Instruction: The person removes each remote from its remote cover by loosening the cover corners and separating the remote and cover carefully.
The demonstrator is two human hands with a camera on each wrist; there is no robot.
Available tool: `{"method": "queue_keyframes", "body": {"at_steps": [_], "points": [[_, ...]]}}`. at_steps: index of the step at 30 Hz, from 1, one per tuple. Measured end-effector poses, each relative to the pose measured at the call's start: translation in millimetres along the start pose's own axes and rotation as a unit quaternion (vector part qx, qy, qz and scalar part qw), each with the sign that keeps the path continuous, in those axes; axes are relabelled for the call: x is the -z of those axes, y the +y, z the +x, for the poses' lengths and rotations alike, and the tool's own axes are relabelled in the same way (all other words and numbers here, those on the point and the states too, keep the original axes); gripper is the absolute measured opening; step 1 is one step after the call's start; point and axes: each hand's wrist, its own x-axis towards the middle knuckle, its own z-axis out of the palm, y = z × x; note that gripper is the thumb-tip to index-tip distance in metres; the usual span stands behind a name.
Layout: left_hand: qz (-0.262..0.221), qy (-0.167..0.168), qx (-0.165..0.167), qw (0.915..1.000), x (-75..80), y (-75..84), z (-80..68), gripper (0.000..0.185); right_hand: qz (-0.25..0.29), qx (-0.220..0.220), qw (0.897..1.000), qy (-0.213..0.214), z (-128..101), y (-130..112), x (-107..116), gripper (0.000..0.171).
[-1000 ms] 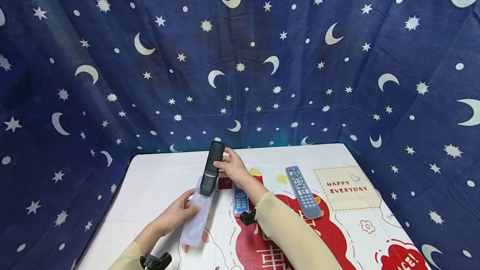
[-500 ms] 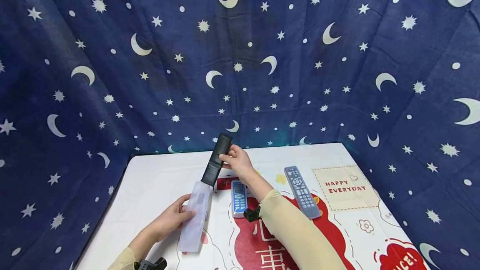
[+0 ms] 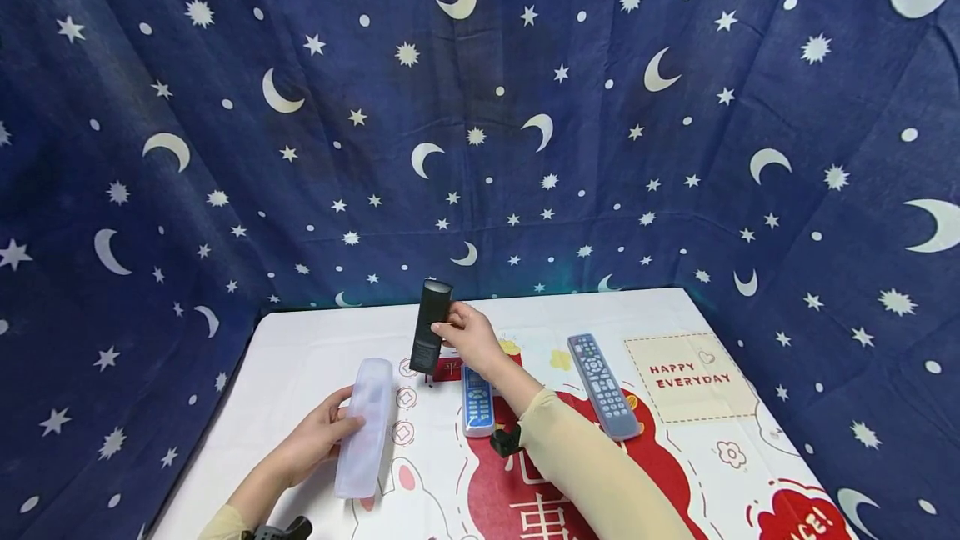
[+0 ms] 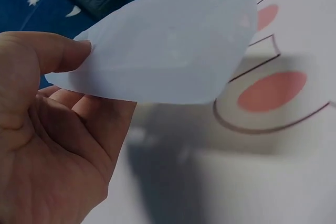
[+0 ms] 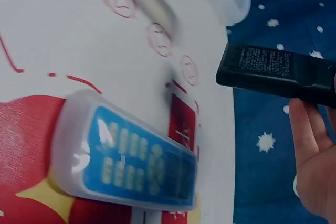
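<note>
A translucent, whitish remote-control cover (image 3: 365, 432) is pinched between the thumb and fingers of my left hand (image 3: 311, 440), raised a little above the table. In the left wrist view the cover (image 4: 168, 51) spreads out past the thumb tip. My right hand (image 3: 472, 340) grips a black remote control (image 3: 431, 327) by its side, with its back and printed label facing me. The right wrist view shows the label on the black remote (image 5: 273, 66) clearly. Cover and remote are apart. Below the right hand lies a blue-faced remote in a clear cover (image 3: 477, 402).
Farther right on the table lies a grey-blue remote (image 3: 606, 386), buttons up. A white printed tablecloth (image 3: 300, 357) covers the table, with red patches and lettering. A dark blue star-and-moon curtain (image 3: 480, 190) hangs behind and at both sides.
The black remote has come out of the translucent cover. My left hand has moved left with the cover. My right hand first rose with the remote, then came down slightly, turning it more upright.
</note>
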Motion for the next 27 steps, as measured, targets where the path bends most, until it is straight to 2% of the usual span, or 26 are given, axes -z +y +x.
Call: {"method": "queue_keyframes", "body": {"at_steps": [7, 13, 16, 20, 27], "points": [[-0.014, 0.019, -0.002, 0.9997, 23.1, -3.0, -9.7, 0.079, -0.092, 0.025, 0.995, -0.021, -11.3, 5.4, -24.6, 0.031], [-0.027, 0.037, 0.005, 0.999, 38.4, -6.1, -16.3, 0.081, -0.167, 0.076, 0.982, -0.042, -20.3, 8.7, -41.0, 0.023], [-0.032, 0.047, 0.01, 0.9983, 45.4, -9.4, -18.4, 0.081, -0.22, 0.104, 0.968, -0.057, -23.0, 12.5, -47.2, 0.027], [-0.033, 0.06, 0.016, 0.9975, 53.9, -14.1, -21.7, 0.081, -0.295, 0.129, 0.944, -0.077, -24.8, 17.4, -56.1, 0.031], [-0.031, 0.072, 0.024, 0.9966, 66.8, -19.6, -27.4, 0.079, -0.391, 0.18, 0.895, -0.118, -24.6, 24.0, -70.6, 0.032]]}}
